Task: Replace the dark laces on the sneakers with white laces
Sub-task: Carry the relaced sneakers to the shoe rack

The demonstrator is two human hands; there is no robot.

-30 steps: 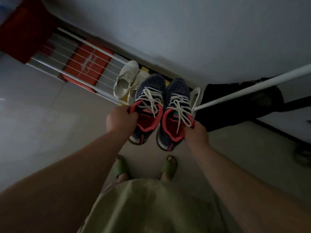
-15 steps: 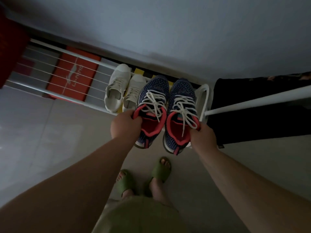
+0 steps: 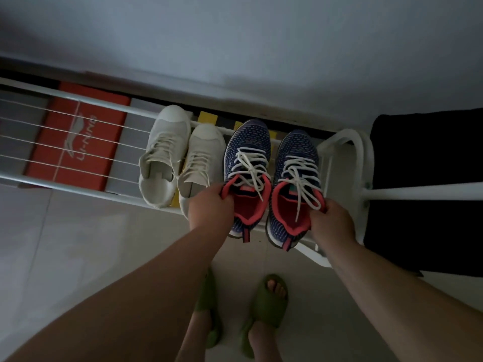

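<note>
A: While both arms reach up from the bottom of the frame, what are the hands doing?

B: The left hand (image 3: 210, 205), just left of centre, grips the coral collar of the left blue sneaker (image 3: 247, 176). The right hand (image 3: 330, 222), right of centre, pinches the collar edge of the right blue sneaker (image 3: 295, 189). Both have their fingers curled round the collars.

A: And where do the sneakers sit?

B: Side by side in the middle of the frame, toes pointing toward the top, over the right end of a white wire shoe rack (image 3: 78, 190). Whether their soles rest on the rack or hang just above it, I cannot tell.

A: What laces do they carry?

B: White laces (image 3: 249, 165) run through both, with loose ends lying over the coral linings.

A: Anything beside them?

B: A pair of white sneakers (image 3: 167, 158) stands on the rack just left of the blue ones, the nearer one touching the left hand's side of the frame. Under the rack wires in the upper left lies an orange shoebox (image 3: 78, 142). A dark cloth (image 3: 423, 184) hangs over a white bar at the right edge.

A: And lower down?

B: Two feet in green slippers (image 3: 264, 304) stand on the pale tiled floor (image 3: 65, 244) at bottom centre.
</note>
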